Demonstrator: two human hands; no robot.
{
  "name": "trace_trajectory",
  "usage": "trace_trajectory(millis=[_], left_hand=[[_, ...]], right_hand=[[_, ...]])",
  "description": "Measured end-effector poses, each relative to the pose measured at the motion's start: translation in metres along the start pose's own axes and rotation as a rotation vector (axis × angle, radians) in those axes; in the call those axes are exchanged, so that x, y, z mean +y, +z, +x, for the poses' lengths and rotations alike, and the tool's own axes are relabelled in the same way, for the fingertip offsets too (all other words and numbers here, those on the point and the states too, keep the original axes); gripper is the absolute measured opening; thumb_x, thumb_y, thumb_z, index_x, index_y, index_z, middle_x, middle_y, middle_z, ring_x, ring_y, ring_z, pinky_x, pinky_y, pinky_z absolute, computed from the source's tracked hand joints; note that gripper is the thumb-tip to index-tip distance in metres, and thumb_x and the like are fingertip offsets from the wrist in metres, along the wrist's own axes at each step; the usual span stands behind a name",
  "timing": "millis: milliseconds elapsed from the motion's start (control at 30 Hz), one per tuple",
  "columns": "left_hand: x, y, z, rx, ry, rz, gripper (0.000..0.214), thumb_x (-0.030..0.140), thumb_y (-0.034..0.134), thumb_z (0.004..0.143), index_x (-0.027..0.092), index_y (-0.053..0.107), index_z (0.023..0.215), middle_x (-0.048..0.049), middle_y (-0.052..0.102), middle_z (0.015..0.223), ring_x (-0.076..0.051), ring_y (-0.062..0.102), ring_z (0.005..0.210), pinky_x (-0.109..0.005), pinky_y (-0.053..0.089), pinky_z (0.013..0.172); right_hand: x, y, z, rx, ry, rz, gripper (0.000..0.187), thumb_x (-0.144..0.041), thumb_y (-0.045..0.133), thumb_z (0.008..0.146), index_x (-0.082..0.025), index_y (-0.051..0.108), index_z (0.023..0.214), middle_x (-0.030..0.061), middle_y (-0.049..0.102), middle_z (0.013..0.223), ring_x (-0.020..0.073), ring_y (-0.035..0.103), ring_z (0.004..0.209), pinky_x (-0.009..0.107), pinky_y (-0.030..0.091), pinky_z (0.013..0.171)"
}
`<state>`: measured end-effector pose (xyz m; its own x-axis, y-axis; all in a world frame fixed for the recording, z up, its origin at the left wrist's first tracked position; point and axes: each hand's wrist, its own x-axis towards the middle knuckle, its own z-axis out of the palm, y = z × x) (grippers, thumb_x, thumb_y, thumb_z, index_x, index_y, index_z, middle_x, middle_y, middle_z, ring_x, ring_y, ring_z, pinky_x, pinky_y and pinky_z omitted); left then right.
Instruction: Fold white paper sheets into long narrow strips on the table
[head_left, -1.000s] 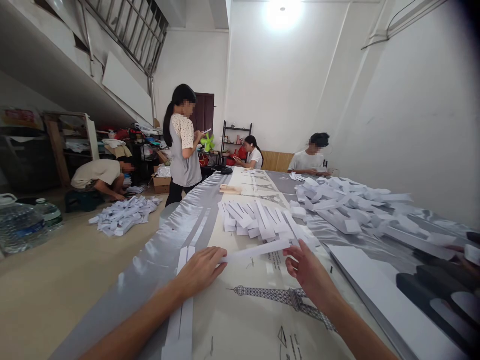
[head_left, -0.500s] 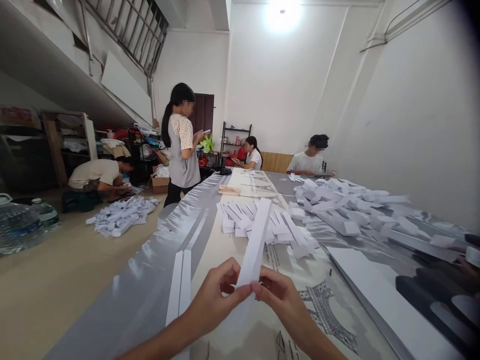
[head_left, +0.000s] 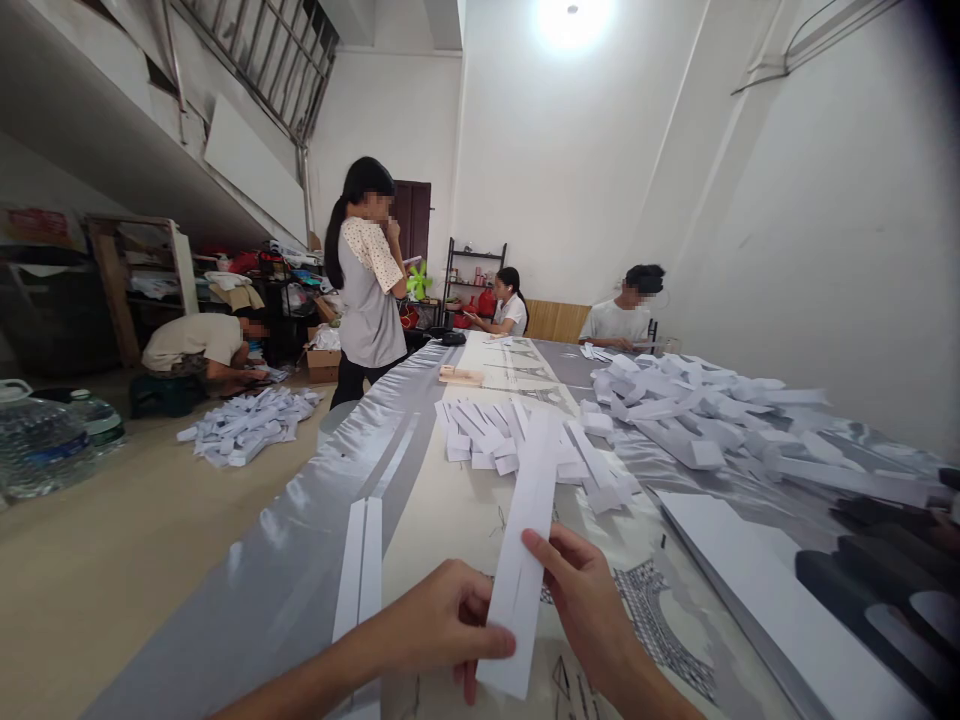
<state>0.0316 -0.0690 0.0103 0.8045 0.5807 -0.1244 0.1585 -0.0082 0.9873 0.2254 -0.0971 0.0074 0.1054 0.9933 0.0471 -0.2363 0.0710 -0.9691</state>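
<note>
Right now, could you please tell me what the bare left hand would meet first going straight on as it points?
The long white paper strip that the left hand grips lies first in line; beyond it, probably the bare right hand, though depth is unclear.

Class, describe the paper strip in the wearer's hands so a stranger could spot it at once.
Find the long table, whose cream panel bears tower drawings. Over its near end, the left hand and right hand hold one long white paper strip, its far end overlapping the heap of strips in view. Unlike its neighbours, both hands grip it.
</note>
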Motion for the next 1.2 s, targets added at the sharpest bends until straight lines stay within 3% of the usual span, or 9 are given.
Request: trace_trajectory(millis=[200,400,533,700,833,900,1000,1100,1200], left_hand=[[-0.001,-0.008,-0.004,-0.145,-0.087,0.067,0.025,0.038,0.074,0.080,0.014,0.076,0.078,-0.0001,0.067,0.063,-0.006,0.042,0.034,-0.019,0.030,0.032],[-0.001,-0.020,-0.008,-0.307,-0.226,0.180,0.030,0.043,0.089,0.063,0.019,0.078,0.076,0.0056,0.055,0.053,-0.006,0.037,0.039,-0.018,0.026,0.031],[0.010,-0.032,-0.010,-0.344,-0.175,0.096,0.028,0.043,0.083,0.073,0.017,0.075,0.075,0.0056,0.050,0.048,-0.006,0.032,0.037,-0.020,0.021,0.033],[0.018,-0.063,-0.012,-0.174,-0.063,0.143,0.026,0.040,0.073,0.084,0.015,0.074,0.081,-0.0013,0.067,0.065,-0.007,0.041,0.044,-0.020,0.030,0.043],[0.012,-0.100,-0.015,0.239,0.030,0.162,0.036,0.049,0.071,0.083,0.015,0.064,0.074,0.0034,0.054,0.056,-0.007,0.040,0.045,-0.021,0.027,0.046],[0.008,-0.117,-0.017,0.524,0.126,0.199,0.042,0.055,0.068,0.082,0.015,0.061,0.072,0.0059,0.045,0.053,-0.008,0.038,0.048,-0.021,0.028,0.049],[0.001,-0.137,-0.017,0.818,0.165,0.329,0.046,0.061,0.060,0.083,0.016,0.061,0.074,0.0056,0.041,0.053,-0.009,0.038,0.049,-0.022,0.029,0.050],[-0.006,-0.146,-0.015,0.859,0.159,0.429,0.045,0.059,0.056,0.083,0.015,0.061,0.073,0.0038,0.046,0.056,-0.011,0.042,0.054,-0.022,0.032,0.052],[-0.014,-0.146,-0.012,0.770,0.130,0.573,0.039,0.052,0.057,0.082,0.016,0.062,0.068,0.0005,0.058,0.063,-0.015,0.053,0.063,-0.024,0.041,0.060]], right_hand=[[-0.009,-0.006,0.003,0.040,0.000,0.028,0.035,-0.049,0.082,0.077,-0.018,0.077,0.093,0.0030,0.067,0.078,0.0191,0.057,0.072,0.028,0.049,0.063],[-0.010,-0.041,0.027,0.224,0.057,0.129,0.039,-0.041,0.087,0.072,-0.020,0.078,0.104,0.0054,0.075,0.099,0.0223,0.066,0.085,0.027,0.058,0.065],[-0.012,-0.062,0.040,0.329,0.019,0.178,0.037,-0.035,0.090,0.069,-0.019,0.079,0.099,0.0064,0.075,0.107,0.0221,0.069,0.093,0.022,0.062,0.068],[-0.014,-0.080,0.049,0.379,-0.053,0.158,0.034,-0.034,0.091,0.067,-0.019,0.080,0.095,0.0050,0.075,0.112,0.0207,0.069,0.101,0.020,0.062,0.081],[-0.015,-0.089,0.052,0.349,-0.070,0.023,0.030,-0.036,0.091,0.067,-0.018,0.079,0.087,0.0041,0.076,0.099,0.0172,0.069,0.087,0.019,0.060,0.071],[-0.017,-0.086,0.050,0.241,-0.057,-0.090,0.031,-0.036,0.091,0.067,-0.015,0.079,0.086,0.0039,0.075,0.082,0.0150,0.066,0.071,0.020,0.057,0.061],[-0.023,-0.067,0.036,-0.135,-0.002,-0.349,0.042,-0.040,0.083,0.078,-0.015,0.073,0.110,-0.0021,0.065,0.062,0.0120,0.058,0.052,0.022,0.050,0.050],[-0.027,-0.039,0.012,-0.525,0.126,-0.416,0.053,-0.039,0.078,0.081,-0.021,0.061,0.128,-0.0061,0.060,0.063,0.0110,0.058,0.046,0.020,0.042,0.044],[-0.023,-0.017,-0.012,-0.734,0.267,-0.469,0.060,-0.032,0.079,0.078,-0.028,0.059,0.135,-0.0081,0.053,0.063,0.0110,0.059,0.049,0.018,0.037,0.042]])
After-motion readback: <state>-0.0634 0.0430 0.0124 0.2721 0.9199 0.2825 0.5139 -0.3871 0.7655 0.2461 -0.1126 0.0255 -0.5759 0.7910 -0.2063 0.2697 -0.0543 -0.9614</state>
